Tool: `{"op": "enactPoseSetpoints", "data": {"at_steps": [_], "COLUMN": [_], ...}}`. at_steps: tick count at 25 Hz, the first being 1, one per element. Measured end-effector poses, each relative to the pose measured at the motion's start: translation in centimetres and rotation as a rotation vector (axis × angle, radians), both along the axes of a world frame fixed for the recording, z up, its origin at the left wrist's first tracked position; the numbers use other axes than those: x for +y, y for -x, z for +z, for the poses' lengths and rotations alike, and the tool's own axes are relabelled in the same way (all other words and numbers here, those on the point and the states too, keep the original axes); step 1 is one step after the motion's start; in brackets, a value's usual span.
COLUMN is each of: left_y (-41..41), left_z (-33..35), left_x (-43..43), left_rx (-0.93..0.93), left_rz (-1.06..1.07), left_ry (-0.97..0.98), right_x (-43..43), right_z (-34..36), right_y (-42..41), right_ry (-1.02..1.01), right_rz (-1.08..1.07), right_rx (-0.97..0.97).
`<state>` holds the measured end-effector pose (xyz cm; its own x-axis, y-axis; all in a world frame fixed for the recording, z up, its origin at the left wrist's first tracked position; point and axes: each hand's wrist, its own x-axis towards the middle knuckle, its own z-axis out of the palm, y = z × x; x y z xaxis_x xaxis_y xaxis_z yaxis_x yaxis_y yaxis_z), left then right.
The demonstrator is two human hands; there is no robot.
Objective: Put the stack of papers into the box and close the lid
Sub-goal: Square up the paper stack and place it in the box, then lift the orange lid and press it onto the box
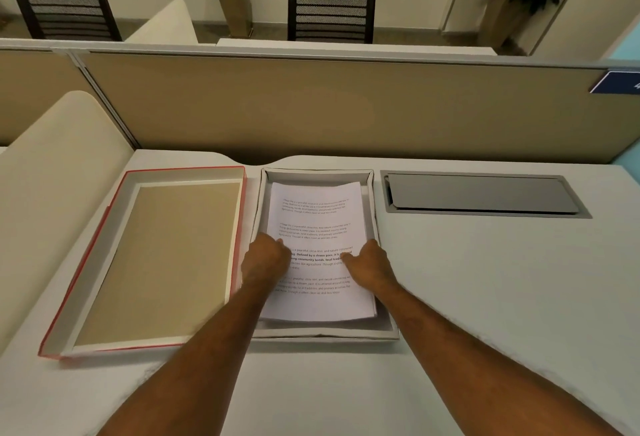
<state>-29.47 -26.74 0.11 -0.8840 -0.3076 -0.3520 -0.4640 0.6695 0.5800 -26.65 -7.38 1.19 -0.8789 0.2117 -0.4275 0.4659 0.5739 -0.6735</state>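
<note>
The papers (317, 228) lie inside the box (372, 214), which stands open in the middle of the tabletop (485, 297). The stack is a long rectangle, and its long axis runs from the near edge of the tabletop toward the partition (311, 106) behind. It is turned a little: the far end leans to the right, so the far right corner comes close to the right wall of the box, and the near left corner comes close to the left wall. The printed text on the top sheet reads from the person's side, with its lines across the short side.

The left hand (265, 259) rests on the left edge of the papers, about the middle of their length, with the fingers curled down; it is not fully closed, and I cannot tell if it grips the stack or only presses it. The right hand (369, 267) lies on the right edge at the same height, fingers bent and pointing to the left over the sheet, the tips touching the paper.

The lid (239, 228), with a red outside, lies upside down just beside the box on its left, its long axis in the same direction as the box. To the right of the box, a grey cable flap (481, 193) is set in the tabletop.
</note>
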Motion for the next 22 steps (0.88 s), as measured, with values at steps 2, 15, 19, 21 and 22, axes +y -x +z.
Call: {"op": "enactPoseSetpoints", "data": {"at_steps": [2,15,19,21,22], "left_y": [-0.8,-8.0,-10.3,-11.8,-12.6], "left_z": [0.0,1.5,0.7,0.3,0.1], "left_x": [0.3,-1.5,-7.2,-10.4,-11.9], "left_rx": [0.012,0.482,0.373,0.313,0.281], "left_rz": [0.034,-0.306,-0.269,-0.204,-0.174], "left_ry": [-0.065,0.245,0.428,0.481,0.507], "right_x": [-0.3,-1.9,-5.3,-7.7,-9.0], "right_z": [0.2,3.0,3.5,3.4,3.3], "right_y": [-0.6,-4.3,-6.5,-7.6,-8.1], "right_ry": [-0.020,-0.599,-0.499,-0.461,-0.450], "right_rz": [0.017,0.423,0.538,0.592,0.623], "right_rx": [0.012,0.385,0.404,0.411,0.414]}}
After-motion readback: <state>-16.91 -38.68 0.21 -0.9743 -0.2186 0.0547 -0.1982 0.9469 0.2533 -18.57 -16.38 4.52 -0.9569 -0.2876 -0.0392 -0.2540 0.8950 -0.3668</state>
